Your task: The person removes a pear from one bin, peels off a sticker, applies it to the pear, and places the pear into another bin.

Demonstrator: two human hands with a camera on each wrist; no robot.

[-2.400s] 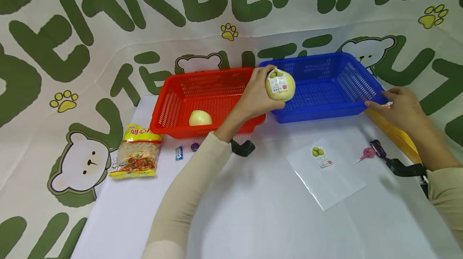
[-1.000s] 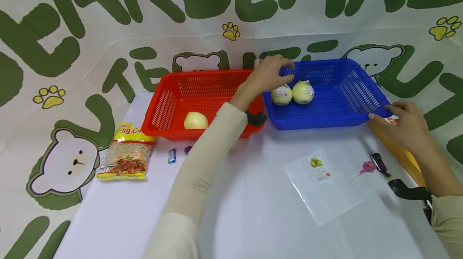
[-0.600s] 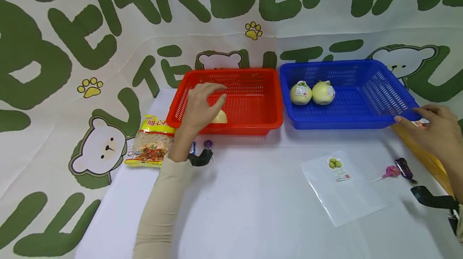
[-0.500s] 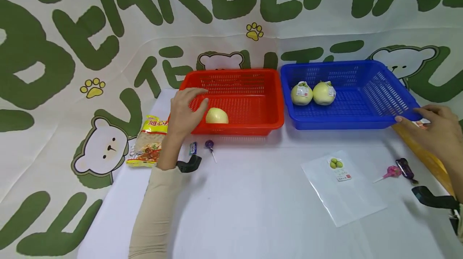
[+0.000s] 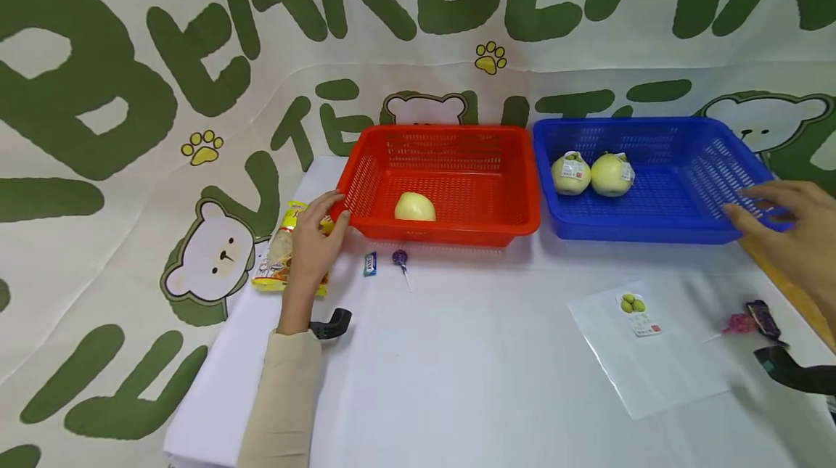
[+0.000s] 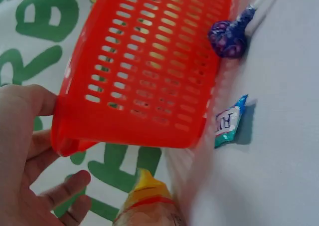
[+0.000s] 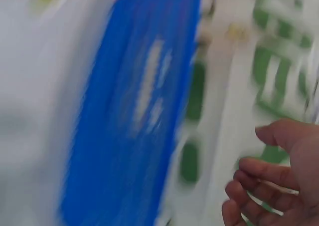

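Note:
My left hand (image 5: 318, 227) hovers with relaxed fingers at the front left corner of the red basket (image 5: 372, 163), above a yellow snack bag (image 5: 277, 261). It holds nothing. In the left wrist view the left hand (image 6: 30, 151) has its thumb close by the red basket's (image 6: 149, 71) corner. One bare pale yellow fruit (image 5: 414, 207) lies in the red basket. Two labelled pale fruits (image 5: 570, 173) (image 5: 610, 173) sit side by side in the blue basket (image 5: 686, 199). My right hand (image 5: 767, 210) is by that basket's front right corner with fingers spread and nothing in it.
A blue wrapped candy (image 5: 370, 263) and a purple lollipop (image 5: 400, 257) lie in front of the red basket. A clear plastic bag (image 5: 653, 359) with a label lies at the front right, near a pink lollipop (image 5: 736, 323) and a dark candy (image 5: 762, 315). The right wrist view is blurred.
My left hand set a labelled fruit into the blue basket, then swept left past the red basket to its front left corner. My right hand has lifted its fingers off the blue basket's rim.

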